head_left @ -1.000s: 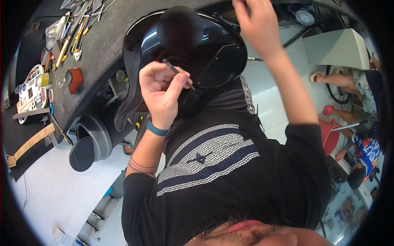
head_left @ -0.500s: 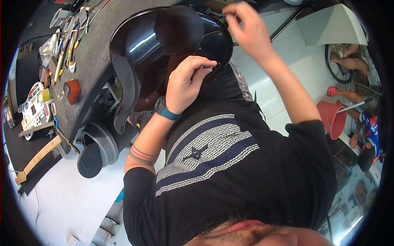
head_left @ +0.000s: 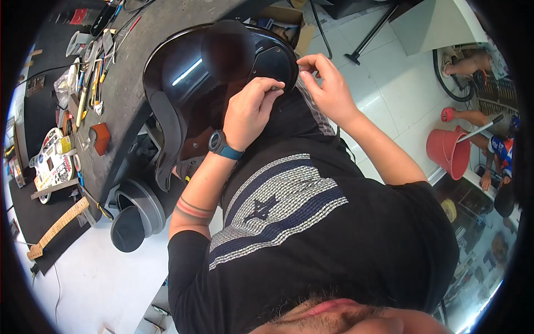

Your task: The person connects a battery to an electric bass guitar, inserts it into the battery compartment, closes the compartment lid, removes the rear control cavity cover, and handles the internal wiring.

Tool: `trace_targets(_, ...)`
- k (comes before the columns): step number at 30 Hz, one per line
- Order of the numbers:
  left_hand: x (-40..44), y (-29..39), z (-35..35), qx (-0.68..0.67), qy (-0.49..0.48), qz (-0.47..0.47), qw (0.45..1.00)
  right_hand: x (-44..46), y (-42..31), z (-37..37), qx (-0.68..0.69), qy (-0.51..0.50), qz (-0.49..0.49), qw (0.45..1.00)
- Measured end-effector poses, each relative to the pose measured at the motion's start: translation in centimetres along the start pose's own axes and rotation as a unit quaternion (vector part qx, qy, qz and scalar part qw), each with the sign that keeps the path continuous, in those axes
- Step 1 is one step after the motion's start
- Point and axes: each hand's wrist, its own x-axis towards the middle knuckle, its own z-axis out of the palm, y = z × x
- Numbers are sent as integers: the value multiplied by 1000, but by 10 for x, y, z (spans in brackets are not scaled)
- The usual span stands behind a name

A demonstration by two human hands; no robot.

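A glossy dark guitar body (head_left: 181,106) rests across my lap and leans against the bench edge. Near its right end is a black plate (head_left: 273,62) with small holes or screws along its border. My left hand (head_left: 250,106), with a watch on its wrist, is closed in a pinch over the lower edge of that plate; a small dark thing shows between thumb and forefinger, too small to name. Just right of the guitar's rim, my right hand (head_left: 327,86) has its thumb and fingers curled close together. Whatever its fingertips hold, if anything, cannot be made out.
On the dark workbench (head_left: 125,72) lie several hand tools, an orange block (head_left: 100,138) and a sticker-covered white guitar body (head_left: 54,158). A guitar neck (head_left: 61,225) and grey bin (head_left: 139,209) are at left. A red bucket (head_left: 448,153) and another person are at right.
My right hand has come down and left, from above the guitar's far corner to beside its rim. My left hand keeps its pinch. The view has shifted slightly.
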Motion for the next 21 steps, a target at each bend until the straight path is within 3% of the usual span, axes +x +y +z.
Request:
trace_targets(4, 3, 0, 4, 33, 26, 61, 997, -3, -6, -2, 24, 15, 3, 1000)
trace_targets(6, 3, 0, 2, 78, -6, 105, 991, -7, -15, -2, 30, 30, 1, 999)
trace_targets(10, 4, -2, 3, 164, -41, 204, 964, -20, -45, -17, -75, -14, -76, 994)
trace_targets(12, 8, -2, 1, 159, -57, 222, 960, -23, -63, -20, -141, -31, -143, 979)
trace_targets(21, 13, -7, 3, 106, -42, 207, 972, -24, -78, -11, -311, -39, -174, 934)
